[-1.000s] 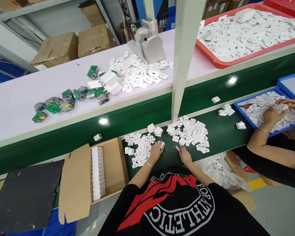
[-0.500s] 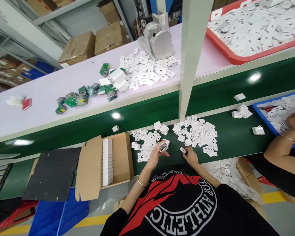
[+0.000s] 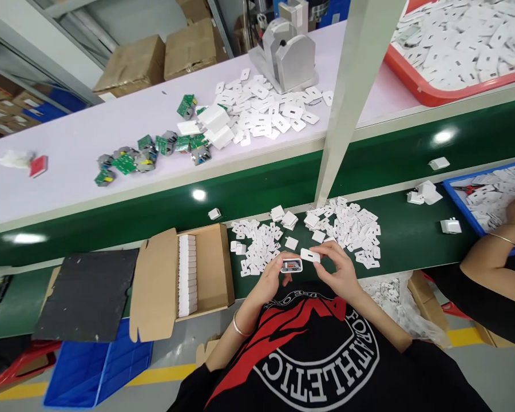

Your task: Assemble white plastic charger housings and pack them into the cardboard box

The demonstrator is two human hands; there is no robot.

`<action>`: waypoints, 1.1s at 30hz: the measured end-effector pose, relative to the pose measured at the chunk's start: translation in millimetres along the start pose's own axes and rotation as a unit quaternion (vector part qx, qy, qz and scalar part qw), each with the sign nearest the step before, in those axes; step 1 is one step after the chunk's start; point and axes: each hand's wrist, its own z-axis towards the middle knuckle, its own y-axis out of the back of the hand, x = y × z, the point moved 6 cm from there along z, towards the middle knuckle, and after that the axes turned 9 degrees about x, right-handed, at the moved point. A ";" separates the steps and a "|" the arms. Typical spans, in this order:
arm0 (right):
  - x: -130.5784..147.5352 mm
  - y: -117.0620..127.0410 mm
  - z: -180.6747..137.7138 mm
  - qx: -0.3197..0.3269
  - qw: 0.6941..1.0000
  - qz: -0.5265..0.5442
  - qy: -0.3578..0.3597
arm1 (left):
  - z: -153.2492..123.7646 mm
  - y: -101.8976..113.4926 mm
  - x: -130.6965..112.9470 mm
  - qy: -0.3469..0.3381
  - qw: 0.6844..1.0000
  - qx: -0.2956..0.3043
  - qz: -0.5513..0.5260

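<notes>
Is wearing a black T-shirt (image 3: 320, 346) with short sleeves, red print (image 3: 264, 340) and white lettering (image 3: 304, 386) reading "ATHLETIC"; is also wearing a thin bangle (image 3: 236, 326) on the left wrist (image 3: 246, 317).

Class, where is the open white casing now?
In the head view, below and right of centre, the open casing is in the left hand, just left of the slotted plate in the right hand.

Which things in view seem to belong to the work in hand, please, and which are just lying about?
Likely in the work:
open white housing, in left hand
white slotted plate, in right hand
nearby plate piles

Likely just lying about:
small red object
black sheet
</notes>
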 end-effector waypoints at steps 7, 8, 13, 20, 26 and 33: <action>39.5 -21.9 4.3 0.084 0.990 -0.075 0.086 | -7.2 2.2 -20.0 -0.005 0.999 0.029 0.038; 42.2 -23.6 5.3 0.089 0.988 -0.088 0.090 | -8.4 2.9 -23.9 -0.013 0.998 0.036 0.059; 34.8 -32.2 11.2 0.111 0.993 -0.023 0.022 | -10.8 9.4 -37.4 -0.057 0.982 0.035 0.175; -16.8 -73.5 9.0 0.126 0.937 0.261 -0.196 | -6.4 16.5 -34.4 -0.081 0.964 0.038 0.251; -55.6 -89.5 6.5 0.081 0.917 0.292 -0.259 | 1.0 29.4 -3.8 -0.031 0.964 0.103 0.243; -95.6 -102.0 -20.5 -0.019 0.877 0.306 -0.370 | 87.5 158.2 62.3 0.123 0.913 -0.043 0.387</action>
